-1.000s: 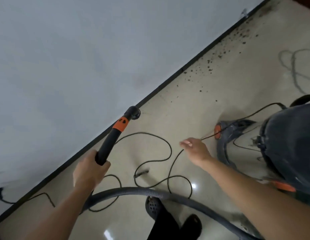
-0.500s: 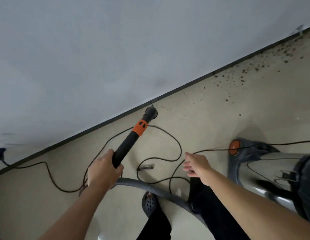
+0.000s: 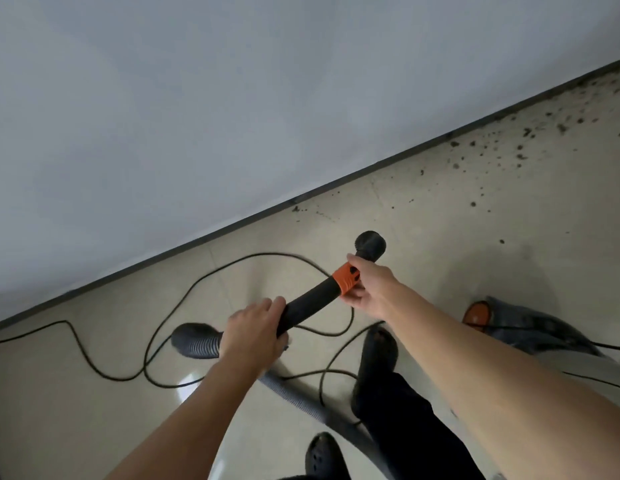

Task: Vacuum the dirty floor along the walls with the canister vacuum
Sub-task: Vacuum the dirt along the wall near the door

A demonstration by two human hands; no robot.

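Left hand (image 3: 253, 329) and right hand (image 3: 374, 285) gripped a black, orange-collared vacuum wand (image 3: 312, 303). Dark crumbs (image 3: 519, 147) speckled the glossy beige floor (image 3: 440, 244) beside the grey wall (image 3: 197, 98).

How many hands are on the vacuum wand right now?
2. The left hand grips the wand at its lower end by the hose; the right hand holds its orange collar.

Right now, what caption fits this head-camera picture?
Left hand and right hand grip a black, orange-collared vacuum wand above beige floor.
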